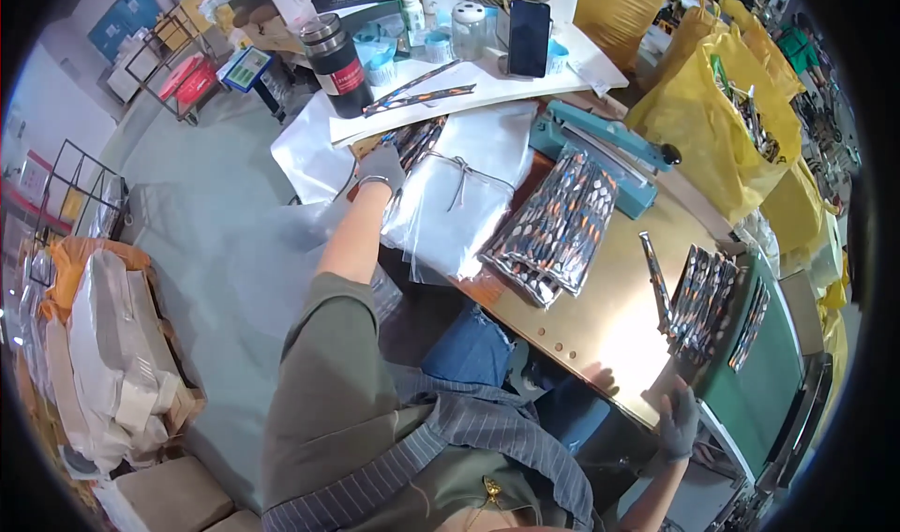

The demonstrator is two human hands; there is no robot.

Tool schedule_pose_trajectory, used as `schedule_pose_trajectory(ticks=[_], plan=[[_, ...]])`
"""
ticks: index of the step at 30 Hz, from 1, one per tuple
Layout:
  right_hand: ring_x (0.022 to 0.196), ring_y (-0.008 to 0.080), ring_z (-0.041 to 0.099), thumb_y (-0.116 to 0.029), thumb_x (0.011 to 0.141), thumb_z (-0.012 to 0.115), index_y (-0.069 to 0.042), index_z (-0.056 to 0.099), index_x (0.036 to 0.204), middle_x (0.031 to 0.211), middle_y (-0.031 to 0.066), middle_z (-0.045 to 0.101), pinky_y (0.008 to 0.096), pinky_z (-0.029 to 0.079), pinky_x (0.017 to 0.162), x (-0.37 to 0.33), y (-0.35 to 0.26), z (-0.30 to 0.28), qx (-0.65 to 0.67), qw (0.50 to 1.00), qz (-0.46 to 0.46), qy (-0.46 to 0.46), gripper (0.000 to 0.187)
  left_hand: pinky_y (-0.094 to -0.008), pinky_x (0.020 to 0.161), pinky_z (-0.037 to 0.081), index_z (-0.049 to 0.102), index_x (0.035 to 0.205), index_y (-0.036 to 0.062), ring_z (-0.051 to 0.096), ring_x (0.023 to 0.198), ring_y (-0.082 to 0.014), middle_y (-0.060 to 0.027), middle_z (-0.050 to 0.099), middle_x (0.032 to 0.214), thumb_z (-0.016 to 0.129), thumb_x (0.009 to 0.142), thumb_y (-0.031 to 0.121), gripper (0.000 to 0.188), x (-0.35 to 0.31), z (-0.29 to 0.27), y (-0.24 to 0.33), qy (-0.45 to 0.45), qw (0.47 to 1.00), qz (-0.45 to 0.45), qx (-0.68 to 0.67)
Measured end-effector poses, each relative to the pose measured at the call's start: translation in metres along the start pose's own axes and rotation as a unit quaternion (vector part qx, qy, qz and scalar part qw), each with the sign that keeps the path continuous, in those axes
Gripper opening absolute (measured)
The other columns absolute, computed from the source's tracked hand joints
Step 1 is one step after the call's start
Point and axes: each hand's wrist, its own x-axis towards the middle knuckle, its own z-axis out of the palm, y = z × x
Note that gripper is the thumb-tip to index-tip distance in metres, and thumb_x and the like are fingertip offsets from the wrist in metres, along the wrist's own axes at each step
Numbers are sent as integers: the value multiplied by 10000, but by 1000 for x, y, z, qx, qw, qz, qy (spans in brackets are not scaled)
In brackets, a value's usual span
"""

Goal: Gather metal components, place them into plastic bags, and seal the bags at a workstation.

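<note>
They wear an olive top (328,368), striped apron (487,424) and seemingly fingerless gloves (382,166).

The gloved left hand (382,165) reaches in beside dark patterned sticks (427,138), left of the tied clear bags (483,162). A bagged bundle (561,218) lies on the bench (614,298); the gloved right hand (679,423), fingers spread, hangs near the green belt (755,410).

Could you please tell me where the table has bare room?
The tan tabletop is bare between the patterned bundle and the lone slim packet, down toward its near edge. It is crowded on the white shelf, with tumbler, jar and phone, and around the left hand, beside the clear bags.
</note>
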Motion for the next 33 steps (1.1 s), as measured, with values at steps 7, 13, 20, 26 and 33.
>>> schedule_pose_trajectory(ticks=[7, 13, 20, 26, 33], plan=[[925, 153, 507, -178, 882, 549, 33, 511, 1166, 992, 73, 555, 274, 404, 835, -2, -15, 7, 103, 991, 76, 31, 357, -403, 629, 531, 642, 869, 73, 672, 817, -268, -175, 666, 902, 499, 839, 145, 163, 7, -24, 18, 18, 992, 104, 66], [941, 204, 568, -167, 858, 587, 43, 523, 1147, 1034, 135, 588, 305, 442, 836, 33, -41, 15, 134, 990, 47, 19, 364, -417, 582, 515, 552, 1031, 43, 643, 703, -277, -123, 611, 907, 493, 840, 196, 251, -3, -16, 7, 157, 969, 164, 97], [1033, 155, 516, -164, 843, 627, 33, 489, 1212, 1131, 93, 547, 291, 407, 905, 55, -4, 15, 108, 993, 26, -48, 441, -268, 490, 449, 581, 952, 27, 566, 526, -135, -47, 597, 699, 486, 920, 315, 305, -82, -65, 111, -230, 808, 159, -519], [1269, 354, 350, -498, 825, 561, 6, 315, 1355, 1354, 288, 340, 410, 305, 1032, 213, 43, 24, -142, 961, 77, 224, 772, -316, 675, 511, 502, 1136, -67, 628, 825, -212, -145, 629, 923, 561, 880, 341, 485, -190, -9, 298, -450, 576, 159, -664], [1165, 413, 471, -745, 685, 494, -10, 214, 1401, 1266, 328, 434, 437, 390, 959, 235, 114, 19, -86, 906, 389, 142, 1064, -347, 736, 430, 519, 960, -70, 577, 776, -259, -176, 602, 839, 589, 824, 491, 582, -213, 54, 438, -211, 829, 172, -489]])
